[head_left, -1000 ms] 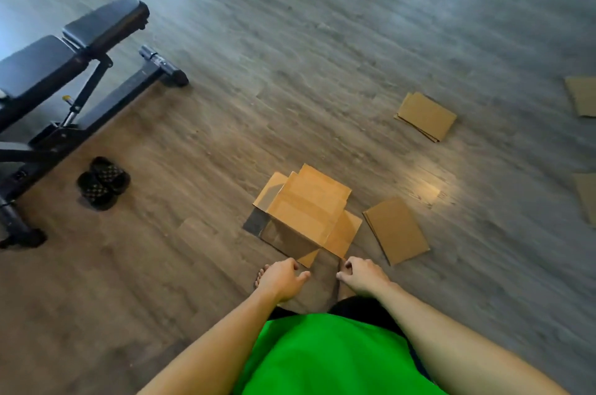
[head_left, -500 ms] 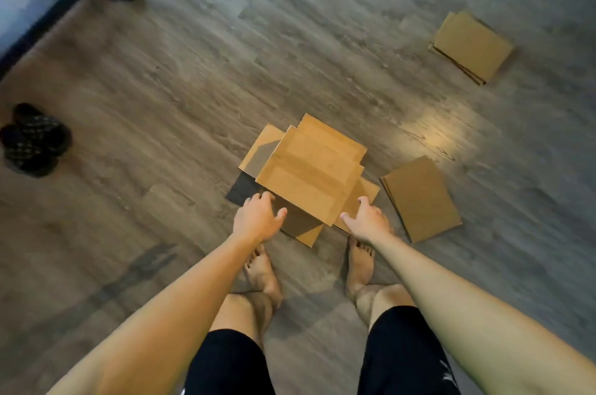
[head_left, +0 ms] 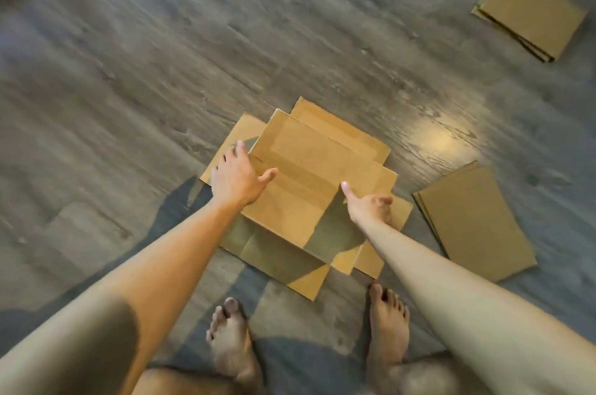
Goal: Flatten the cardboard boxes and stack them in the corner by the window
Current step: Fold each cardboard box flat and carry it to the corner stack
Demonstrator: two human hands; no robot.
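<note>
Fingers (head_left: 237, 152) of both hands spread at box (head_left: 322, 168) sides, seemingly touching, nothing gripped.

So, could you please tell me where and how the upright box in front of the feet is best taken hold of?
Probably by its two short side walls, one hand from each side. The box stands upright with its top taped shut, so the top offers no edge to grip; the left hand and right hand are already at those opposite sides.

Person observed from above. Both forearms bare, no sleeves visible. Left hand (head_left: 237, 176) and right hand (head_left: 367, 207): no gloves, rings or watch seen. Feet bare at lower centre of frame, no footwear.
</note>
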